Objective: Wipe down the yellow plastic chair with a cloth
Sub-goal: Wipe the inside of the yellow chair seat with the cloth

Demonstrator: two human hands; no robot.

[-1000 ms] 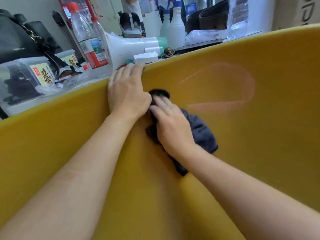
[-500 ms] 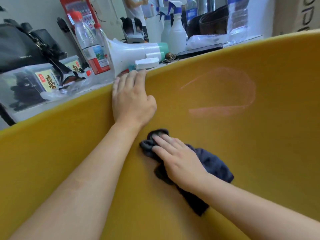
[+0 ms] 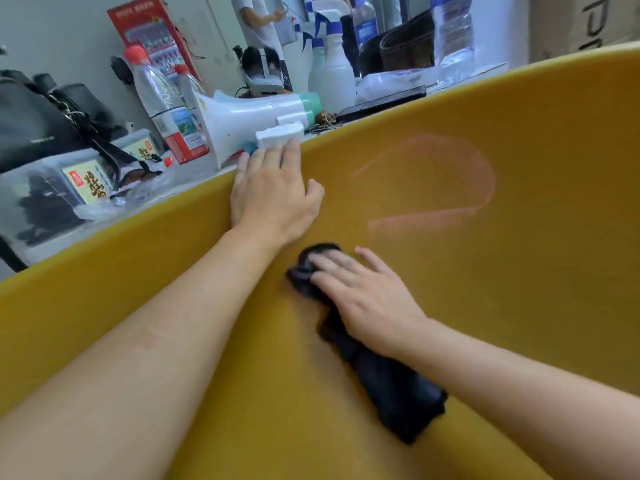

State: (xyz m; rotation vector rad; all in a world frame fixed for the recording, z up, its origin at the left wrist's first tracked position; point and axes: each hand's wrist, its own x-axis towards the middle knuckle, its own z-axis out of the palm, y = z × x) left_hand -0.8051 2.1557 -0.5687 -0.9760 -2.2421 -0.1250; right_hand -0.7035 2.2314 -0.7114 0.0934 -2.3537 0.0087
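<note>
The yellow plastic chair [image 3: 502, 278] fills most of the view, its curved inner surface facing me. A dark blue cloth [image 3: 391, 382] lies crumpled against that surface. My right hand [image 3: 363, 292] presses flat on the cloth's upper end, fingers straight and spread. My left hand [image 3: 273, 195] rests on the chair's top rim, fingers laid over the edge and thumb on the inner face. A faint pinkish mark [image 3: 433, 181] shows on the plastic to the right of my left hand.
Behind the chair's rim is a cluttered counter: a white megaphone [image 3: 252, 119], water bottles [image 3: 156, 88], white spray bottles [image 3: 332, 71], a black bag [image 3: 38, 126], a clear box with a yellow label [image 3: 45, 199] and a black phone [image 3: 381, 102].
My right hand slid the cloth down the chair's inner face, away from my left hand, then stayed low. My left hand kept its place on the rim.
</note>
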